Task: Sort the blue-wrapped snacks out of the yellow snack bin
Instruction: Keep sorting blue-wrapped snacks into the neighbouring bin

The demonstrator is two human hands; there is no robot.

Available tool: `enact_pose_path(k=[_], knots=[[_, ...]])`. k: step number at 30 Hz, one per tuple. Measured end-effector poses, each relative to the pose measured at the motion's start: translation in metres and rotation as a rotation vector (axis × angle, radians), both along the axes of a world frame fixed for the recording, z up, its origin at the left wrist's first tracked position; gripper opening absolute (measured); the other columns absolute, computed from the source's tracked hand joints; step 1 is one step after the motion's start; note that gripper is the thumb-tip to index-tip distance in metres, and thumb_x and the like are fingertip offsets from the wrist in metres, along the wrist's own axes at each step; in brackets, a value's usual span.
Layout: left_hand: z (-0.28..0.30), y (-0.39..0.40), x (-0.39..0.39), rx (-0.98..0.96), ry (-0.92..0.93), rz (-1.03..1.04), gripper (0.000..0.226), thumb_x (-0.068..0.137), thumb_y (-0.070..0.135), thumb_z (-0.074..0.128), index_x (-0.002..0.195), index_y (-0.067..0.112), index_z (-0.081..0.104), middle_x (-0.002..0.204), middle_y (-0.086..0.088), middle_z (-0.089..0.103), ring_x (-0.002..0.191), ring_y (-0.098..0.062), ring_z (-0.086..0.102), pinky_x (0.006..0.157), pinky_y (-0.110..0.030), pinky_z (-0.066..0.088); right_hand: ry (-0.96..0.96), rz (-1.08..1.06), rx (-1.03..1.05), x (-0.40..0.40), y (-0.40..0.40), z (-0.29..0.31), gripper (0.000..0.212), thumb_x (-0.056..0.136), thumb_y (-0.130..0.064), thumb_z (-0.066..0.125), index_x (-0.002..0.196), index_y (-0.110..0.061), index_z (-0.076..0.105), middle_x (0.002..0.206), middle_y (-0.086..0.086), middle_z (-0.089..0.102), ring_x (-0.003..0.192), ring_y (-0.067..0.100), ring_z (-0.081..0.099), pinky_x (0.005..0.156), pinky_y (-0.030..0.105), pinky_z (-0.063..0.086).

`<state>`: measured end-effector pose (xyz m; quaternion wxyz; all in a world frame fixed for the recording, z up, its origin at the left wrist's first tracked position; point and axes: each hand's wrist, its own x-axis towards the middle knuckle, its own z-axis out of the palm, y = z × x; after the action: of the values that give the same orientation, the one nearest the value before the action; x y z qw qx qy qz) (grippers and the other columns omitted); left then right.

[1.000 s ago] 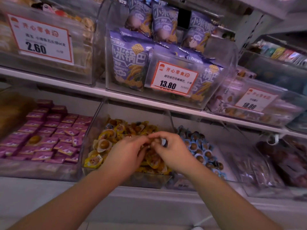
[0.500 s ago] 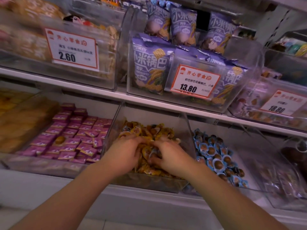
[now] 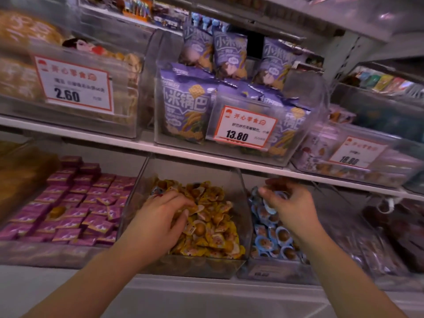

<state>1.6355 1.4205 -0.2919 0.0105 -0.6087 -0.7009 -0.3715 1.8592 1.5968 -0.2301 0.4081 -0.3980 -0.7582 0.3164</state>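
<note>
A clear bin point(image 3: 192, 269) on the lower shelf is heaped with yellow-wrapped snacks point(image 3: 213, 228). To its right, a second clear bin point(image 3: 273, 273) holds blue-wrapped snacks point(image 3: 273, 239). My left hand point(image 3: 158, 221) lies palm down on the yellow pile, fingers curled into the wrappers. My right hand point(image 3: 289, 203) hovers over the back of the blue bin, fingers pinched around a blue-wrapped snack point(image 3: 278, 195) that is mostly hidden by them. A bit of blue wrapper point(image 3: 158, 191) shows at the far left of the yellow pile.
Left of the yellow bin is a bin of purple packets point(image 3: 75, 210). The white shelf edge point(image 3: 206, 157) runs just above both hands, carrying bins of purple snack bags point(image 3: 185, 111) with price tags. Dark packets point(image 3: 394, 235) fill the bin at far right.
My right hand has left the yellow pile and swung right over the blue bin, carrying a blue snack. My left hand stays on the yellow snacks. The view tilted upward.
</note>
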Motion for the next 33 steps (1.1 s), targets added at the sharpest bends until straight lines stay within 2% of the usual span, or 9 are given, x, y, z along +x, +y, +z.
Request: enact_pose_path(k=[4, 9, 13, 17, 20, 22, 26, 30, 33], knots=[[0.009, -0.004, 0.001, 0.061, 0.045, 0.055, 0.033, 0.091, 0.035, 0.042, 0.108, 0.027, 0.070, 0.107, 0.012, 0.066, 0.097, -0.016, 0.064, 0.091, -0.044, 0.049, -0.416, -0.034, -0.208, 0.019, 0.027, -0.018, 0.024, 0.096, -0.024, 0.063, 0.107, -0.004, 0.071, 0.101, 0.017, 0.073, 0.094, 0.026, 0.067, 0.075, 0.031, 0.048], [0.017, -0.009, -0.024, 0.048, 0.091, 0.247, 0.034, 0.084, 0.028, 0.049, 0.109, 0.022, 0.071, 0.115, -0.001, 0.065, 0.108, -0.028, 0.061, 0.094, -0.050, 0.046, -0.250, -0.054, 0.047, -0.001, 0.019, -0.015, 0.024, 0.095, -0.003, 0.053, 0.108, -0.013, 0.072, 0.107, 0.005, 0.071, 0.103, 0.019, 0.064, 0.084, 0.020, 0.043], [0.012, -0.013, -0.058, 0.015, -0.141, 0.409, 0.033, 0.087, 0.019, 0.059, 0.119, 0.015, 0.066, 0.121, -0.009, 0.064, 0.110, -0.032, 0.061, 0.094, -0.041, 0.049, -0.346, 0.246, 0.265, -0.062, -0.019, -0.014, 0.024, 0.094, -0.023, 0.053, 0.110, -0.027, 0.069, 0.103, -0.007, 0.070, 0.091, 0.004, 0.061, 0.076, 0.003, 0.041], [0.004, -0.016, -0.067, -0.007, -0.348, 0.354, 0.034, 0.093, 0.025, 0.060, 0.126, 0.022, 0.058, 0.119, -0.001, 0.068, 0.110, -0.021, 0.064, 0.093, -0.039, 0.052, -0.641, 0.553, 0.265, -0.152, -0.036, -0.029, 0.033, 0.096, -0.031, 0.051, 0.126, -0.024, 0.062, 0.123, 0.007, 0.062, 0.114, 0.024, 0.058, 0.098, 0.032, 0.047], [-0.001, -0.018, -0.068, 0.021, -0.314, 0.334, 0.031, 0.094, 0.024, 0.059, 0.125, 0.026, 0.058, 0.117, 0.005, 0.069, 0.106, -0.016, 0.065, 0.088, -0.030, 0.052, -0.775, 0.618, 0.166, -0.211, -0.036, -0.045, 0.038, 0.097, -0.030, 0.053, 0.133, -0.019, 0.059, 0.132, 0.014, 0.060, 0.121, 0.030, 0.056, 0.099, 0.033, 0.046], [-0.002, -0.019, -0.070, 0.039, -0.284, 0.331, 0.031, 0.094, 0.025, 0.058, 0.125, 0.028, 0.058, 0.116, 0.008, 0.069, 0.105, -0.011, 0.064, 0.083, -0.021, 0.047, -0.873, 0.671, 0.087, -0.237, -0.030, -0.056, 0.043, 0.099, -0.043, 0.050, 0.134, -0.019, 0.057, 0.135, 0.015, 0.059, 0.122, 0.031, 0.056, 0.100, 0.034, 0.046], [-0.004, -0.019, -0.073, 0.025, -0.295, 0.301, 0.036, 0.096, 0.029, 0.055, 0.131, 0.028, 0.053, 0.122, 0.007, 0.065, 0.111, -0.012, 0.062, 0.091, -0.033, 0.052, -1.072, 0.753, 0.104, -0.255, -0.015, -0.065, 0.051, 0.096, -0.056, 0.047, 0.137, -0.026, 0.054, 0.142, 0.010, 0.054, 0.126, 0.028, 0.053, 0.106, 0.034, 0.041], [-0.004, -0.019, -0.076, 0.015, -0.305, 0.287, 0.037, 0.095, 0.029, 0.054, 0.132, 0.027, 0.052, 0.123, 0.005, 0.064, 0.111, -0.015, 0.061, 0.091, -0.038, 0.052, -0.989, 0.759, 0.066, -0.234, 0.001, -0.073, 0.043, 0.087, -0.041, 0.066, 0.128, -0.029, 0.062, 0.136, -0.002, 0.059, 0.122, 0.020, 0.057, 0.105, 0.033, 0.044], [-0.004, -0.020, -0.075, 0.018, -0.324, 0.281, 0.037, 0.096, 0.031, 0.054, 0.133, 0.027, 0.051, 0.124, 0.004, 0.063, 0.111, -0.015, 0.062, 0.091, -0.038, 0.053, -0.977, 0.729, 0.027, -0.216, 0.016, -0.078, 0.042, 0.087, -0.040, 0.068, 0.128, -0.031, 0.062, 0.134, -0.007, 0.059, 0.120, 0.013, 0.056, 0.103, 0.027, 0.043]])
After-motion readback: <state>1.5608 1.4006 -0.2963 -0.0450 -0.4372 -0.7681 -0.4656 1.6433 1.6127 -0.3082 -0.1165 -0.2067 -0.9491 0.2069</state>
